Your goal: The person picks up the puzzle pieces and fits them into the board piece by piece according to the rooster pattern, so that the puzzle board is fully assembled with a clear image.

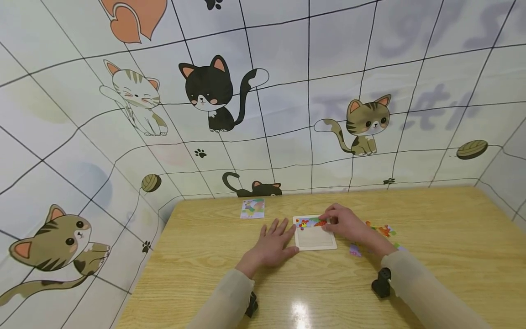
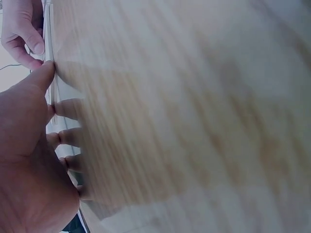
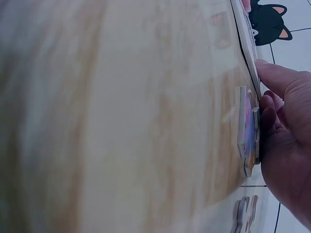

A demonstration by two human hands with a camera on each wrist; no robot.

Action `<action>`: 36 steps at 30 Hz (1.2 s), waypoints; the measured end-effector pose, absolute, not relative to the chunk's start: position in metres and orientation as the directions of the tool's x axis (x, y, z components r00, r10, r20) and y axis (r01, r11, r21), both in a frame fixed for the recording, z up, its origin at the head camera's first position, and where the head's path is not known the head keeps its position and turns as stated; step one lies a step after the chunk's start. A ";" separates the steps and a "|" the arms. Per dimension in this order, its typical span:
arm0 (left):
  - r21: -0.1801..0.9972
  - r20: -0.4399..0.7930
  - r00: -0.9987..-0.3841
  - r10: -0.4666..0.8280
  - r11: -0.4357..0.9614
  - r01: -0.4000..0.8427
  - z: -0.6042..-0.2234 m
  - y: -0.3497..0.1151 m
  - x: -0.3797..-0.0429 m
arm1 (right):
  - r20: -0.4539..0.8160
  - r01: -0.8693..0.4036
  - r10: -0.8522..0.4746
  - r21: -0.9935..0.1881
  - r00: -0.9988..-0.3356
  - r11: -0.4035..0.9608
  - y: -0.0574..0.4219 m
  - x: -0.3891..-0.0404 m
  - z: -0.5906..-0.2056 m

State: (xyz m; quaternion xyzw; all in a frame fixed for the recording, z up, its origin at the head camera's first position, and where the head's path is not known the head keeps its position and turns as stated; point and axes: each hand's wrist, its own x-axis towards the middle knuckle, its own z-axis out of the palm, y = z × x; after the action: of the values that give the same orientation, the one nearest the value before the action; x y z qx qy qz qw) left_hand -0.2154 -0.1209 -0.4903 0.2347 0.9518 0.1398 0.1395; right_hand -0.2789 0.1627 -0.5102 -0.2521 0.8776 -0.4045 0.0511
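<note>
A shallow wooden puzzle tray lies on the table, with colourful pieces along its far side and bare wood below them. My left hand lies palm down at the tray's left edge, fingers spread and thumb at the near left corner. At the far right corner, my right hand pinches a puzzle piece against the tray between thumb and fingers, which hide most of it. In the right wrist view the right thumb touches the tray's edge. Loose puzzle pieces lie beside and partly beneath the right forearm.
A small printed picture card lies near the table's far edge, left of the tray. One purple loose piece sits just right of the tray. Behind the wooden table rises a wall covering with cartoon cats.
</note>
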 end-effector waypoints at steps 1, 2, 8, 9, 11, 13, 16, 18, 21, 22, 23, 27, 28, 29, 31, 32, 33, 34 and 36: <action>0.337 -0.196 -0.851 0.486 0.849 0.407 -0.490 -0.121 -0.216 | 0.115 -0.401 -0.484 -0.737 -0.867 0.544 0.163 -0.279 -0.510; 0.345 -0.194 -0.851 0.487 0.847 0.406 -0.490 -0.121 -0.216 | 0.115 -0.400 -0.484 -0.739 -0.868 0.542 0.163 -0.279 -0.511; 0.351 -0.186 -0.856 0.483 0.846 0.402 -0.491 -0.120 -0.216 | 0.113 -0.399 -0.490 -0.746 -0.865 0.533 0.165 -0.279 -0.511; 0.349 -0.187 -0.856 0.482 0.847 0.401 -0.491 -0.120 -0.216 | 0.113 -0.401 -0.491 -0.746 -0.864 0.532 0.165 -0.278 -0.511; 0.346 -0.182 -0.858 0.481 0.848 0.402 -0.491 -0.120 -0.215 | 0.115 -0.404 -0.494 -0.746 -0.862 0.530 0.165 -0.278 -0.510; 0.341 -0.183 -0.858 0.480 0.850 0.402 -0.490 -0.120 -0.215 | 0.117 -0.405 -0.495 -0.746 -0.861 0.529 0.165 -0.277 -0.509; 0.342 -0.185 -0.857 0.482 0.849 0.403 -0.491 -0.120 -0.216 | 0.117 -0.404 -0.492 -0.745 -0.863 0.532 0.165 -0.277 -0.508; 0.342 -0.183 -0.856 0.483 0.848 0.405 -0.491 -0.120 -0.216 | 0.115 -0.402 -0.490 -0.744 -0.864 0.534 0.164 -0.277 -0.507; 0.342 -0.186 -0.857 0.480 0.850 0.401 -0.490 -0.120 -0.216 | 0.114 -0.403 -0.497 -0.749 -0.860 0.526 0.165 -0.279 -0.507; 0.339 -0.186 -0.858 0.478 0.851 0.401 -0.490 -0.120 -0.216 | 0.112 -0.400 -0.497 -0.752 -0.861 0.523 0.165 -0.279 -0.507; 0.339 -0.187 -0.859 0.477 0.852 0.399 -0.490 -0.121 -0.216 | 0.108 -0.393 -0.495 -0.758 -0.862 0.521 0.166 -0.280 -0.507; 0.336 -0.184 -0.860 0.476 0.852 0.400 -0.492 -0.121 -0.216 | 0.089 -0.365 -0.494 -0.788 -0.865 0.497 0.172 -0.281 -0.505; 0.337 -0.182 -0.860 0.477 0.852 0.402 -0.492 -0.121 -0.216 | 0.085 -0.353 -0.490 -0.798 -0.868 0.488 0.174 -0.281 -0.504; 0.336 -0.181 -0.860 0.478 0.852 0.402 -0.492 -0.121 -0.216 | 0.082 -0.344 -0.490 -0.810 -0.868 0.475 0.177 -0.280 -0.503; 0.336 -0.181 -0.860 0.477 0.852 0.402 -0.492 -0.121 -0.216 | 0.085 -0.343 -0.494 -0.819 -0.865 0.460 0.183 -0.280 -0.500; 0.336 -0.181 -0.860 0.477 0.852 0.402 -0.492 -0.120 -0.216 | 0.092 -0.348 -0.495 -0.820 -0.864 0.455 0.186 -0.279 -0.498; 0.337 -0.181 -0.860 0.477 0.852 0.401 -0.492 -0.120 -0.216 | 0.094 -0.348 -0.490 -0.818 -0.867 0.458 0.189 -0.279 -0.497; 0.338 -0.181 -0.860 0.476 0.852 0.401 -0.492 -0.120 -0.216 | 0.092 -0.343 -0.488 -0.822 -0.868 0.455 0.193 -0.278 -0.496; 0.336 -0.178 -0.861 0.476 0.852 0.402 -0.493 -0.121 -0.215 | 0.089 -0.343 -0.482 -0.813 -0.872 0.471 0.199 -0.278 -0.493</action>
State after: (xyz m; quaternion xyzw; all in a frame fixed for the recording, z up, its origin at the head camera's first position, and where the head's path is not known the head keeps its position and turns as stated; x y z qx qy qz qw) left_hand -0.2155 -0.1209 -0.4932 0.2301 0.9537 0.1450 0.1284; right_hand -0.2776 0.1993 -0.4931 -0.2414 0.8541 -0.4543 0.0764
